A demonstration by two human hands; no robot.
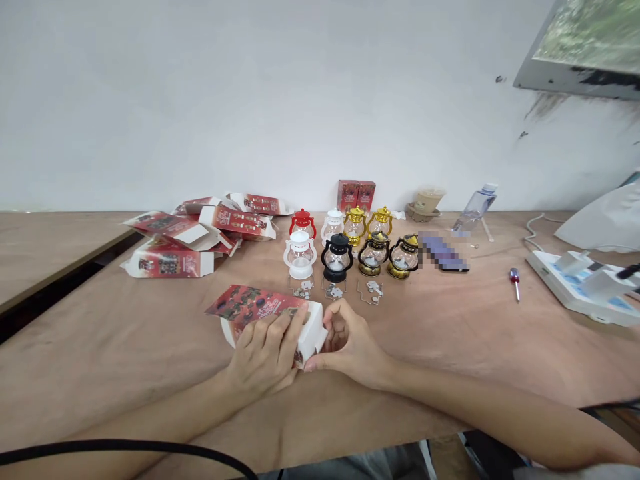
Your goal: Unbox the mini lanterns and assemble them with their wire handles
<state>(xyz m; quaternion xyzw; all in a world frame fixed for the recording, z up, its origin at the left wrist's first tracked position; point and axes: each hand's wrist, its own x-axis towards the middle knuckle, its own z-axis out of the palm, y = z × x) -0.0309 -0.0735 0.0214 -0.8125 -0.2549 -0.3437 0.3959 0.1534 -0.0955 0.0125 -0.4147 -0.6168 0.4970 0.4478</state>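
A red printed cardboard box (250, 303) with white inner flaps lies tilted in front of me. My left hand (267, 347) is wrapped over its side and holds it. At the box's right end, my right hand (350, 343) pinches the white end flap (313, 330) between thumb and curled fingers. Just beyond stand several small lanterns, among them a white lantern (300, 257), a black lantern (335, 259) and a red lantern (303, 223). Bent wire handles with small metal parts (334, 291) lie in front of them.
Several flattened red boxes (175, 260) are piled at the left. Two closed boxes (356, 195) stand by the wall. On the right are a phone (445, 253), a screwdriver (515, 283), a power strip (583, 287), a bottle (475, 208) and a cup (429, 199). A black cable (150, 445) crosses the near left.
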